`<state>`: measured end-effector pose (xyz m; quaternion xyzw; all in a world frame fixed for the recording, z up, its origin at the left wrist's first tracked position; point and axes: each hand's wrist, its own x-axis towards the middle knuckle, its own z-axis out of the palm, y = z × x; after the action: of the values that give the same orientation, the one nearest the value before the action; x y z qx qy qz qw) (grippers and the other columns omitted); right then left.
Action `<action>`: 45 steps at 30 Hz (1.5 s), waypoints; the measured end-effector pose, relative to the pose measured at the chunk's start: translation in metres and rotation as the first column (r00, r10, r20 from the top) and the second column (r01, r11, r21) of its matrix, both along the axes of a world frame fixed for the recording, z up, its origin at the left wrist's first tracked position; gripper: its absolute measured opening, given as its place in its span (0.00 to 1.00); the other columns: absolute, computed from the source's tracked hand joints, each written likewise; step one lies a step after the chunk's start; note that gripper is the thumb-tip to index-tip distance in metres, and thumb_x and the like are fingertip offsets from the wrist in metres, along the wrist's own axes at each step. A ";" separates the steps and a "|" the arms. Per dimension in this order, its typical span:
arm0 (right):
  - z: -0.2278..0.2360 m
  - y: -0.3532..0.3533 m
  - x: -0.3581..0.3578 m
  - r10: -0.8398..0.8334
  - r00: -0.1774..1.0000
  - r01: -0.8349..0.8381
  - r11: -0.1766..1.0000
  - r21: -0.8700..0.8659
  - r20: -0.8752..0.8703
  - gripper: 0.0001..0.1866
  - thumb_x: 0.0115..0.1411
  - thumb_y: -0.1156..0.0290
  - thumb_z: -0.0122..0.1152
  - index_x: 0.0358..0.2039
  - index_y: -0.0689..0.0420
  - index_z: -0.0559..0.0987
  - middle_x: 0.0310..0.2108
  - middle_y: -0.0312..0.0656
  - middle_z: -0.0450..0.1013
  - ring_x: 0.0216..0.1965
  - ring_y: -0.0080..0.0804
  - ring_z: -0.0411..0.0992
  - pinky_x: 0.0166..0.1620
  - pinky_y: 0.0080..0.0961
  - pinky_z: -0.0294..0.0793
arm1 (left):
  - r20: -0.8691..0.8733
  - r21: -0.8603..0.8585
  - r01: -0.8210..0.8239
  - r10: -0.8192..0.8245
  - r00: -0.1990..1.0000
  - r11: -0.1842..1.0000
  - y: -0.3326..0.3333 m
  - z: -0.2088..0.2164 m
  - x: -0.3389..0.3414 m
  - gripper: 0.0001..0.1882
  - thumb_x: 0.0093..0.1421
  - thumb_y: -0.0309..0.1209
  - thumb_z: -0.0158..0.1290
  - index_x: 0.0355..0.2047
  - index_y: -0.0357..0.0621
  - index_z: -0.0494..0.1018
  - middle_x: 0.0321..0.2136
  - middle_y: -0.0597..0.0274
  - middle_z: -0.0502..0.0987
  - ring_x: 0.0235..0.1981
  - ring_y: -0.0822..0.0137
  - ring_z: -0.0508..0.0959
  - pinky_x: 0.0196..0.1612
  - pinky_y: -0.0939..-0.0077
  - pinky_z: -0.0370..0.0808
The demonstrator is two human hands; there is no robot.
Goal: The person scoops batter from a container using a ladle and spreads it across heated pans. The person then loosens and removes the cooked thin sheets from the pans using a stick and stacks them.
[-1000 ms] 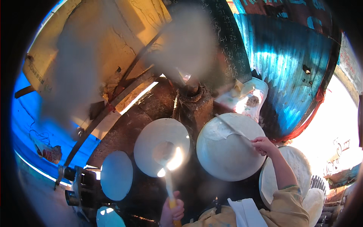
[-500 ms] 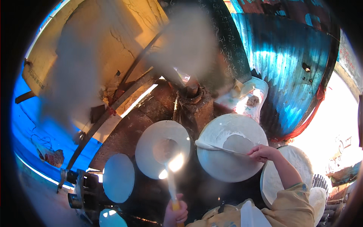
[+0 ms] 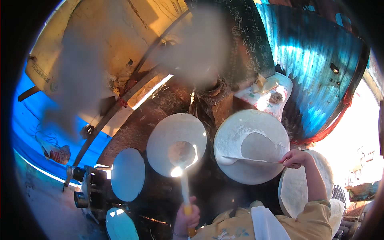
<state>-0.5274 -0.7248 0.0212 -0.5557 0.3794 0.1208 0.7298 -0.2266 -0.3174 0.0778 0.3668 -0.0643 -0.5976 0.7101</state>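
Observation:
My right hand grips the end of a thin, straight spreader. The spreader reaches left across a round griddle. White batter covers much of its surface around a bare greyish patch, and a clump sits at the spreader's far tip. Low in the middle, my left hand is closed around a stick-like tool with a yellow handle and a pale shaft. Glare hides the tool's upper end, which overlaps the lower edge of a second round griddle with a brownish central patch.
More round pale discs stand left, lower left and right. Behind are a rusty pipe-like post, a floral-patterned sheet, a dark written board and blue corrugated metal. Blurred grey smudges veil the upper view.
The spreader has swung lower on the griddle, and its tip has moved down. The bare patch in the batter looks larger. My view has shifted slightly; my left hand keeps its hold.

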 end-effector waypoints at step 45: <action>-0.078 0.339 0.125 -0.895 0.408 0.884 0.437 0.166 0.181 0.09 0.62 0.64 0.45 0.42 0.47 0.68 0.10 0.27 0.50 0.07 0.14 0.49 0.09 0.14 0.48 | -0.303 -0.085 -0.138 0.106 0.947 0.987 0.196 -0.042 -0.001 0.28 0.54 0.14 0.40 0.55 0.50 0.59 0.26 0.64 0.64 0.13 0.83 0.58 0.14 0.92 0.60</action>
<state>-0.4023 -0.3862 -0.0569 -0.2635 0.5214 -0.3448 0.7347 -0.2272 -0.1212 0.0363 0.2381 0.0347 -0.5966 0.7656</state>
